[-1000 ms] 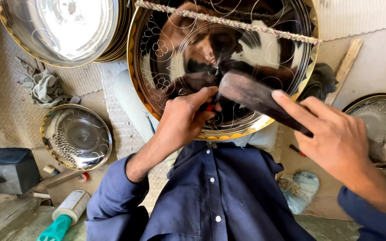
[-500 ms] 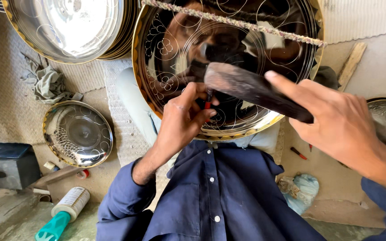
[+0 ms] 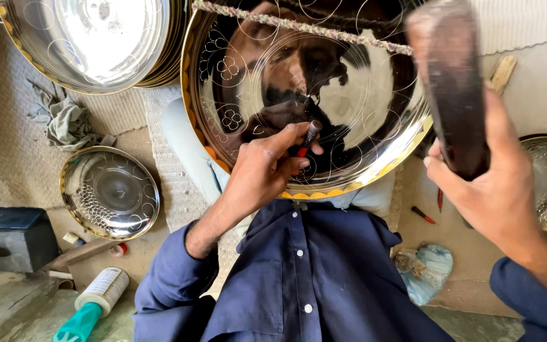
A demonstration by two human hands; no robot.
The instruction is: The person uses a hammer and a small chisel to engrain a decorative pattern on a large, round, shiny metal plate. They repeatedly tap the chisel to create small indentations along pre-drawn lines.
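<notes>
— Two hands on the job: the left hand (image 3: pixel 267 168) pinches a slim punch (image 3: pixel 310 134) with its tip set on the big polished tray (image 3: pixel 375 126), which leans across the person's lap, gold scalloped rim toward us.

— And the right hand (image 3: pixel 485 196)?

— Wrapped tight round the dark handle of a hammer (image 3: pixel 447 82), lifted high at the far right, well clear of the punch. Looks like the chasing step, marking a pattern into the metal.

— What does the next move call for?

— My read: a short, square blow onto the punch head, with the left hand keeping the tip from skating on that mirror finish.

— Any change from half a second ago?

— Plenty! The hammer then lay low across the tray, close over the punch; now it's swung up and stands almost upright. The left hand has barely shifted.

— Around them?

— One smaller patterned tray (image 3: pixel 110 193) lies on the floor at left, a stack of trays (image 3: pixel 90 38) far left, a grey rag (image 3: pixel 64 123) between them.
</notes>
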